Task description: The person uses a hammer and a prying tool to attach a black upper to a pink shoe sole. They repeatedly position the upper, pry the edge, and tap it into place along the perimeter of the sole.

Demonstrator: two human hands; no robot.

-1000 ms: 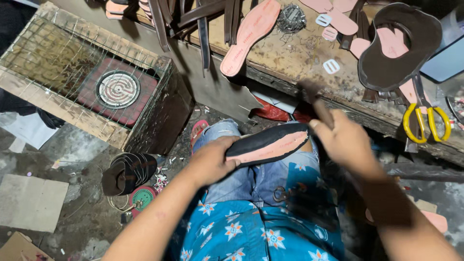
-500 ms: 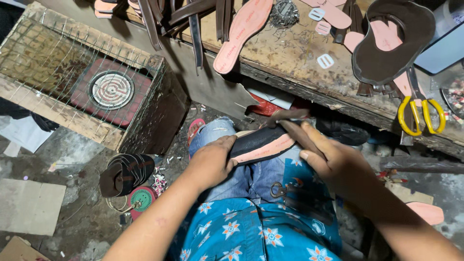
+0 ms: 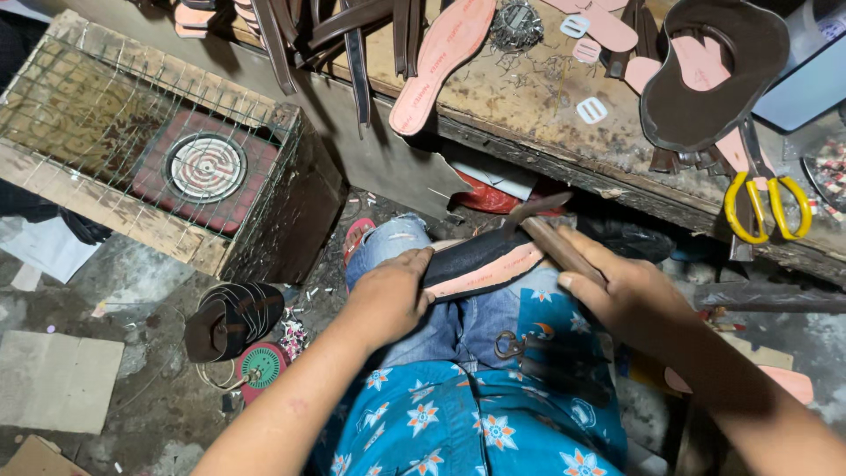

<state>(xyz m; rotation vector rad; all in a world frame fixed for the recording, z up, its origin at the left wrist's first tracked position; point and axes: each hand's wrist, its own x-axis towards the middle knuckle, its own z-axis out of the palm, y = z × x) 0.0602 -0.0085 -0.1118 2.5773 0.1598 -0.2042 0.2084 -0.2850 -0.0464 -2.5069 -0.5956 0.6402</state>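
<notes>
1. The left hand (image 3: 388,295) presses a black-and-pink sole (image 3: 480,264) flat on the person's knee (fingers closed over its near end)
2. The right hand (image 3: 630,295) is clamped around a hammer (image 3: 551,234), its head on the sole's far edge
3. Beyond, yellow scissors (image 3: 765,204) lie on the table (image 3: 529,97)

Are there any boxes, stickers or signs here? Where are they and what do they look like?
White oval labels: small tags lying on the wooden bench, near the pink insole.
Round green and red label: a disc on the floor beside the black roll.
Cardboard sheet: flat, tan, on the floor at left.
Wooden crate: wire mesh over a round heater coil.
</notes>
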